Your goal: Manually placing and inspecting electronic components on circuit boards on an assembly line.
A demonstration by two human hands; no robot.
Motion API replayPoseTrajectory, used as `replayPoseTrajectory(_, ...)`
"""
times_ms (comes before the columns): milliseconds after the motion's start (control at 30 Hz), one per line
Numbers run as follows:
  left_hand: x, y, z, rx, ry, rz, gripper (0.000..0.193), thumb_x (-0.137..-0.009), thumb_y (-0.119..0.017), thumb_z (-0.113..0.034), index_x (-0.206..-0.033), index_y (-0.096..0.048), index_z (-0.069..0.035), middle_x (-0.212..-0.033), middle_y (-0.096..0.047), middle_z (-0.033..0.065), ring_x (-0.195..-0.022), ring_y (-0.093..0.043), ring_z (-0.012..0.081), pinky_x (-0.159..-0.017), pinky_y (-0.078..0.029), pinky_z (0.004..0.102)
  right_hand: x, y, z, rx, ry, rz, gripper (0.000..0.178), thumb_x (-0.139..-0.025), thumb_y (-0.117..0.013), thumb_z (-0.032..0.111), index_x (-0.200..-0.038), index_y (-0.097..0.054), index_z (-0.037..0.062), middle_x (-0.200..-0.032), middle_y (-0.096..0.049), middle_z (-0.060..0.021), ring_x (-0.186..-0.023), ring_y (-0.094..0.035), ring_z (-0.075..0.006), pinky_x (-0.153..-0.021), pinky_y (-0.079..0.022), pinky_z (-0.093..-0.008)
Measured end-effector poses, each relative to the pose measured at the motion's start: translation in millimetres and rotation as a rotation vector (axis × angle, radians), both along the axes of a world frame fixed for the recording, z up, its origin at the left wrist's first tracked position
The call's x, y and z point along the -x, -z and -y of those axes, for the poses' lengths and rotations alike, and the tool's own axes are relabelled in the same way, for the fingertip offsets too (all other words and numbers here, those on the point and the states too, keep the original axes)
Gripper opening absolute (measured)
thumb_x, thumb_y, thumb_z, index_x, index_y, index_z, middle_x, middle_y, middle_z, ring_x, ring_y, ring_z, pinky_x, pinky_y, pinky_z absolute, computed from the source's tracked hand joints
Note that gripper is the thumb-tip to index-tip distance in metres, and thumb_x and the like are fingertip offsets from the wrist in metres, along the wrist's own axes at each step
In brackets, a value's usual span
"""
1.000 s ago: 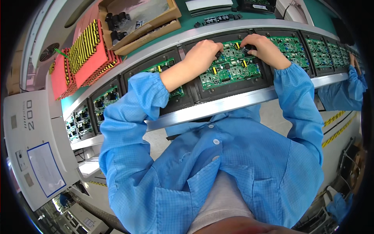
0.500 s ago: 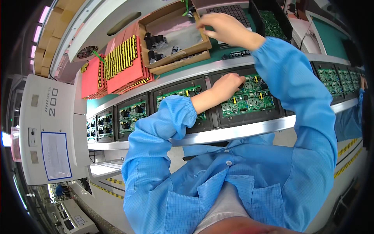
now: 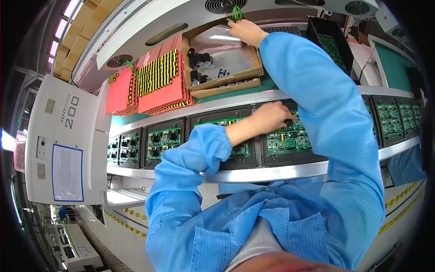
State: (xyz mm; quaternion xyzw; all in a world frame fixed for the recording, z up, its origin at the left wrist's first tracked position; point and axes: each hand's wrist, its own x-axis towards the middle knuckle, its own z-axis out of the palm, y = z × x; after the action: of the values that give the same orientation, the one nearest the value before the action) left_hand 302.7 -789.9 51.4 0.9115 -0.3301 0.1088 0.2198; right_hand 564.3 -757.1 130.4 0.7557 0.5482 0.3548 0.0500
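Observation:
My left hand (image 3: pixel 273 118) is over a green circuit board (image 3: pixel 290 140) in a black carrier on the rail. Its fingers are curled together, with a small dark part at their tips that I cannot make out. My right hand (image 3: pixel 246 31) reaches to the back right corner of an open cardboard box (image 3: pixel 226 90). Its fingertips are drawn together there, and what they hold, if anything, is hidden. Black cylindrical capacitors (image 3: pixel 204 60) lie at the left of the box, beside clear plastic wrap (image 3: pixel 233 56).
Red sheets (image 3: pixel 158 77) edged with yellow-and-black parts are stacked left of the box. A black bin (image 3: pixel 335 50) of small green boards stands back right. More carriers with boards (image 3: pixel 164 138) line the rail (image 3: pixel 272 173). A white machine (image 3: pixel 61 145) is at far left.
The view has shifted, so the bench sits lower in the picture. My right hand has gone from the box's right edge to its back corner. My left hand stays over the same board.

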Motion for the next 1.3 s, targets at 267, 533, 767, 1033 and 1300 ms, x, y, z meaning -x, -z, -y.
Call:
replayPoseTrajectory(267, -60, -65, -138, 0.256, -0.457, 0.187, 0.028, -0.085, -0.066, 0.0, -0.112, -0.071, -0.006, -0.105, -0.072, 0.0116, -0.085, -0.069, 0.0252, -0.079, -0.056, 0.0369, 129, -39, 216, -0.566, -0.336, -0.805, 0.019, -0.086, -0.068, -0.001, -0.104, -0.065, 0.0042, -0.109, -0.058, -0.0042, -0.087, -0.056, -0.0139, -0.069, -0.045, -0.0249)
replayPoseTrajectory(533, -164, -51, -156, 0.168, -0.415, 0.24, 0.043, -0.078, -0.069, -0.003, -0.12, -0.065, -0.007, -0.11, -0.062, 0.0119, -0.089, -0.066, 0.0272, -0.082, -0.054, 0.0377, 237, 62, 375, -0.917, 0.021, -1.297, 0.018, -0.088, -0.063, -0.007, -0.104, -0.066, 0.0002, -0.117, -0.054, -0.0049, -0.09, -0.056, -0.0091, -0.072, -0.047, -0.0215)
replayPoseTrajectory(767, -169, -59, -114, -0.09, -0.586, 0.193, 0.04, -0.08, -0.075, -0.019, -0.118, -0.066, -0.008, -0.114, -0.058, 0.0172, -0.101, -0.064, 0.0395, -0.089, -0.053, 0.0458, 304, 90, 420, -1.173, 0.199, -1.434, 0.039, -0.08, -0.062, -0.017, -0.117, -0.063, -0.0025, -0.127, -0.051, -0.0061, -0.076, -0.053, -0.0064, -0.072, -0.05, -0.0198)
replayPoseTrajectory(1033, -188, -71, -118, -0.329, -0.747, 0.146, 0.044, -0.08, -0.072, -0.016, -0.123, -0.066, -0.009, -0.119, -0.064, 0.0204, -0.111, -0.061, 0.0421, -0.094, -0.053, 0.0511, 283, 79, 377, -0.729, 0.134, -1.284, 0.035, -0.081, -0.071, -0.01, -0.114, -0.066, -0.0017, -0.101, -0.055, -0.0049, -0.082, -0.06, -0.0093, -0.074, -0.05, -0.022)
replayPoseTrajectory(1300, -108, -103, -108, 0.944, -0.322, -0.292, 0.042, -0.087, -0.071, -0.005, -0.129, -0.064, -0.002, -0.109, -0.069, 0.0176, -0.092, -0.069, 0.0228, -0.082, -0.056, 0.0304, 264, 80, 362, -0.559, 0.085, -1.291, 0.037, -0.08, -0.073, -0.01, -0.115, -0.067, 0.0011, -0.108, -0.059, -0.0057, -0.084, -0.061, -0.0133, -0.077, -0.056, -0.0242)
